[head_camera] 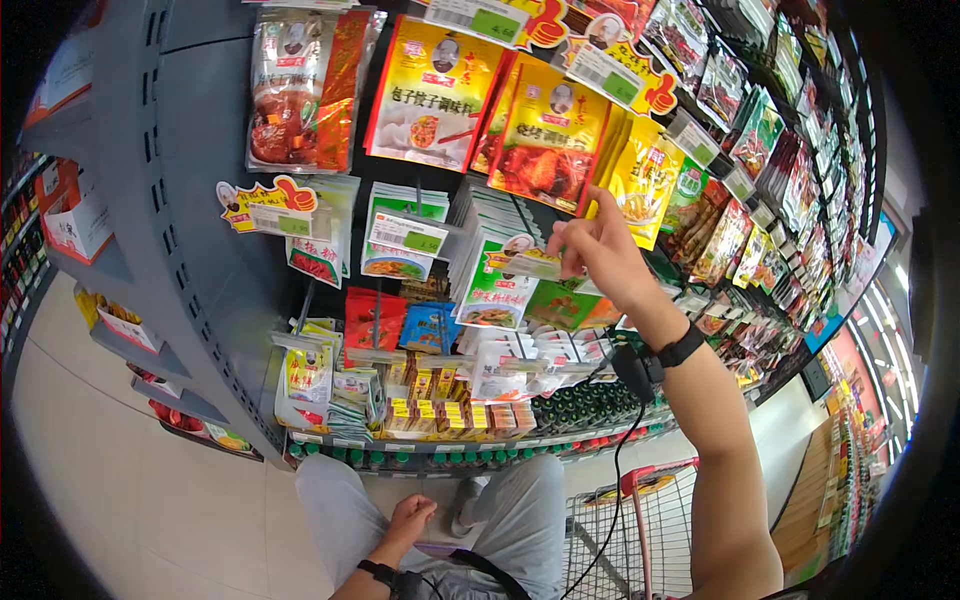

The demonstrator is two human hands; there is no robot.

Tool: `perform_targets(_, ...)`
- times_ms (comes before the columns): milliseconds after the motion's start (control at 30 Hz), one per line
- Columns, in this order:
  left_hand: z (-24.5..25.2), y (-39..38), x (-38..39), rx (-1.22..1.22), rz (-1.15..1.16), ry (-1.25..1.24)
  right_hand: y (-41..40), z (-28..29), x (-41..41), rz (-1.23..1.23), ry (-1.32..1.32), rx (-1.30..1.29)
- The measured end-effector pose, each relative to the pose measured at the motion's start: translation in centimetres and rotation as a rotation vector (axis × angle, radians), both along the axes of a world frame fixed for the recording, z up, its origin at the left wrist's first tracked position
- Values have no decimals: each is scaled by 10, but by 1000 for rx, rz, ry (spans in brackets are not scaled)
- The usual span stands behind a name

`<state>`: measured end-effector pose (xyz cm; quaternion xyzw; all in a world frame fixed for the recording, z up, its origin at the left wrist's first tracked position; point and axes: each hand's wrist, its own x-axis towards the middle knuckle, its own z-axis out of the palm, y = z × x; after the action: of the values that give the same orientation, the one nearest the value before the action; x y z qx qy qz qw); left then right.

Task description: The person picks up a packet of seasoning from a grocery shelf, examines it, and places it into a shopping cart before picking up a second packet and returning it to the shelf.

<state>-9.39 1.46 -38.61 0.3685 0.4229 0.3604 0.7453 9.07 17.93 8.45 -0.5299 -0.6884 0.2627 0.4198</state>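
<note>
My right hand [604, 244] is raised to the rack, its index finger at the lower right corner of a yellow and red seasoning packet [551, 135] that hangs from a hook. The other fingers are curled; whether they grip anything is not clear. Just right of it hangs a yellow packet [646, 180], and beneath it are a price tag holder and a green and white seasoning packet [499, 289]. My left hand [412, 517] rests low near my lap with its fingers curled, and no object shows in it. Both wrists wear black straps with small devices.
A wire shopping cart [630, 525] with a red handle stands at the lower right. A grey metal shelf upright [187, 225] rises at the left. Small boxes [450, 416] and rows of bottles line the lower shelves. A black cable hangs from my right wrist.
</note>
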Motion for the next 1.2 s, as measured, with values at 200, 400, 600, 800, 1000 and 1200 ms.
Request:
perform_targets(200, 9, -1, 0, 4, -37, 68, -46, -40, 25, 75, -117, 351)
perform_targets(400, -13, -10, 0, 57, -52, 135, -121, -59, 76, 34, -459, 301)
perform_targets(600, -23, -7, 6, 7, -93, 156, -160, -99, 185, -346, -141, 186)
perform_targets(800, -10, 0, 9, 23, -151, 120, -211, -126, 276, -696, 453, 169)
perform_targets(1000, -7, -1, 15, -28, -204, 145, -291, -199, 362, -1014, 385, 30)
perform_targets(1200, -15, -5, 18, -82, -241, 152, -335, -287, 381, -1089, 555, -545)
